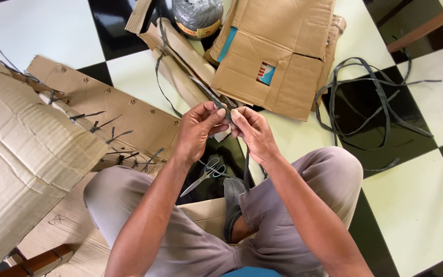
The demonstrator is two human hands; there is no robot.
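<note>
1. A pair of scissors (pixel 204 174) lies on the floor between the knees — blades pointing lower left.
2. A tangle of dark strapping (pixel 373 105) sprawls on the black-and-white checkered floor (pixel 421 205) at right.
3. A flattened cardboard box (pixel 278 51) lies at top centre, just beside a wrapped dark roll (pixel 197 16).
4. A large corrugated sheet (pixel 21 154) fills the left edge.

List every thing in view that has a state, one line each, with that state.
left hand: shut, pinching the dark strap
right hand: shut, pinching the same strap
dark strap: held taut between both hands
scissors: lying on the floor, blades slightly parted
strap pile: loose, tangled on the floor
flattened cardboard box: folded flat
stitched cardboard: flat, tied through with strap pieces
</note>
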